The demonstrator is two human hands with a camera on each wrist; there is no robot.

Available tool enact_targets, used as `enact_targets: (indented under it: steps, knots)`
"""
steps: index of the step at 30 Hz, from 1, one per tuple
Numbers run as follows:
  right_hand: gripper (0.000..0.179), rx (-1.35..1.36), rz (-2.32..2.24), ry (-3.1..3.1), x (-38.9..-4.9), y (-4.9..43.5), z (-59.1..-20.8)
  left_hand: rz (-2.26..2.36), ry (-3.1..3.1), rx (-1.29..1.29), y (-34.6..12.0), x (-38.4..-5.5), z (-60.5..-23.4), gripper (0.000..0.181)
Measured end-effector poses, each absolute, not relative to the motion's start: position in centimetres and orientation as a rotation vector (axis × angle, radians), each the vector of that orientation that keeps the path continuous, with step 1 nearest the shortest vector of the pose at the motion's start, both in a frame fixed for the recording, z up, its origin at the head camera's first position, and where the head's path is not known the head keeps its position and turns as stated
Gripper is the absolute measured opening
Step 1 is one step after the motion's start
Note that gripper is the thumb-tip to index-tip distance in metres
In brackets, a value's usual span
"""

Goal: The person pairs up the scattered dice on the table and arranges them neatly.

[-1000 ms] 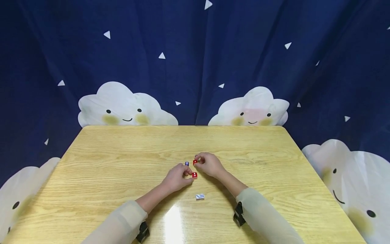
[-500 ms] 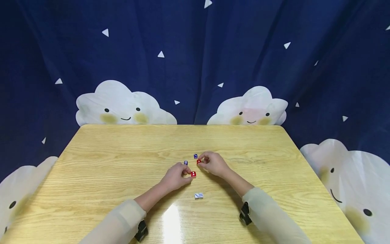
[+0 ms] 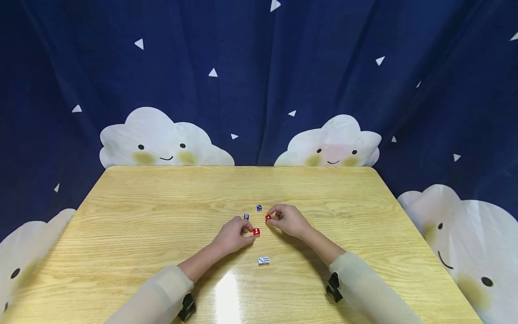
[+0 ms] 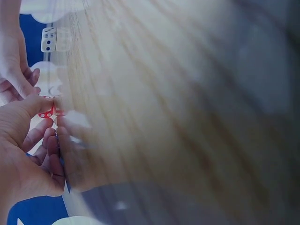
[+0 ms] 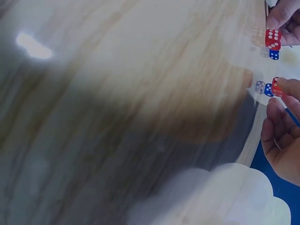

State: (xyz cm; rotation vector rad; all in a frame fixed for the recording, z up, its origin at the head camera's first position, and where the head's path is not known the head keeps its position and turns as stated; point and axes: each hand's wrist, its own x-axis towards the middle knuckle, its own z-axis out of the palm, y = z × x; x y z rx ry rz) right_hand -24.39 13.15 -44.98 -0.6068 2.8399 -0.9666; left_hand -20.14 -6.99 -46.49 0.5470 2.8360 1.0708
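Observation:
My left hand (image 3: 231, 236) pinches a red die (image 3: 256, 232) between thumb and fingers at mid-table; in the left wrist view the die (image 4: 46, 112) sits right by its reflection in the glossy tabletop. Up and to the right, my right hand (image 3: 289, 220) has a second red die (image 3: 268, 218) between thumb and index fingertips. In the right wrist view this die (image 5: 277, 87) partly overlaps a blue die (image 5: 268, 90) behind it. One blue die (image 3: 246, 217) stands just beyond my left fingers; another blue die (image 3: 259, 208) stands farther back, left of my right fingertips.
Two white dice, one with three pips (image 3: 261, 261) and one with six pips (image 3: 266, 260), stand side by side nearer the body. The wooden table (image 3: 162, 198) reaches back to a dark blue curtain (image 3: 243, 90) with cloud pictures. A bright reflection lies on the near tabletop.
My right hand has moved to the right with its red die, away from the blue dice, uncovering the farther blue die. My left hand has stayed nearly still on its red die.

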Motion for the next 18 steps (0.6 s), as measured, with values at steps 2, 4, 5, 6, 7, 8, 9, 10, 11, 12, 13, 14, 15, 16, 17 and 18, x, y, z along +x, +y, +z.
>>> enact_targets:
  steps: [2,4,5,6,7,8,9,10,11,12,13,14,15,16,17,18]
  knots:
    - [0.016,-0.610,-0.967,2.834,-24.2,13.3,-44.9,1.072,2.837,0.552,-7.0,-20.2,-46.5,0.019]
    - [0.016,-0.622,-0.965,2.829,-24.1,13.4,-44.9,1.070,2.840,0.561,-7.0,-20.2,-46.6,0.019]
    - [0.016,-0.628,-0.964,2.828,-24.0,13.5,-44.9,1.072,2.840,0.558,-6.9,-20.2,-46.6,0.019]
    - [0.016,-0.634,-0.965,2.826,-23.9,13.5,-44.9,1.071,2.840,0.555,-6.9,-20.2,-46.6,0.018]
    - [0.016,-0.643,-0.966,2.825,-23.8,13.5,-44.9,1.066,2.845,0.555,-6.9,-20.2,-46.7,0.018]
    - [0.016,-0.652,-0.967,2.825,-23.8,13.6,-44.9,1.063,2.849,0.553,-6.9,-20.3,-46.7,0.018]
    - [0.016,-0.660,-0.970,2.825,-23.7,13.6,-44.9,1.059,2.853,0.554,-6.9,-20.3,-46.7,0.018]
    - [0.016,-0.668,-0.974,2.824,-23.6,13.7,-44.9,1.058,2.856,0.550,-6.9,-20.3,-46.8,0.018]
    - [0.016,-0.672,-0.973,2.828,-23.6,13.7,-44.9,1.059,2.858,0.552,-6.9,-20.3,-46.8,0.018]
    - [0.016,-0.677,-0.973,2.830,-23.5,13.7,-44.9,1.057,2.861,0.554,-6.9,-20.3,-46.8,0.018]
    - [0.015,-0.683,-0.974,2.832,-23.5,13.7,-44.9,1.057,2.863,0.557,-6.9,-20.3,-46.8,0.018]
    - [0.015,-0.687,-0.976,2.832,-23.4,13.7,-44.8,1.059,2.862,0.558,-6.9,-20.3,-46.8,0.018]
    - [0.015,-0.693,-0.976,2.832,-23.4,13.8,-44.8,1.061,2.862,0.562,-6.9,-20.2,-46.8,0.018]
    - [0.014,-0.699,-0.974,2.833,-23.3,13.8,-44.8,1.061,2.862,0.565,-6.9,-20.2,-46.8,0.018]
    - [0.014,-0.700,-0.976,2.830,-23.3,13.8,-44.8,1.061,2.861,0.568,-6.9,-20.2,-46.8,0.019]
    - [0.014,-0.705,-0.977,2.827,-23.2,13.8,-44.8,1.059,2.861,0.570,-6.9,-20.2,-46.8,0.019]
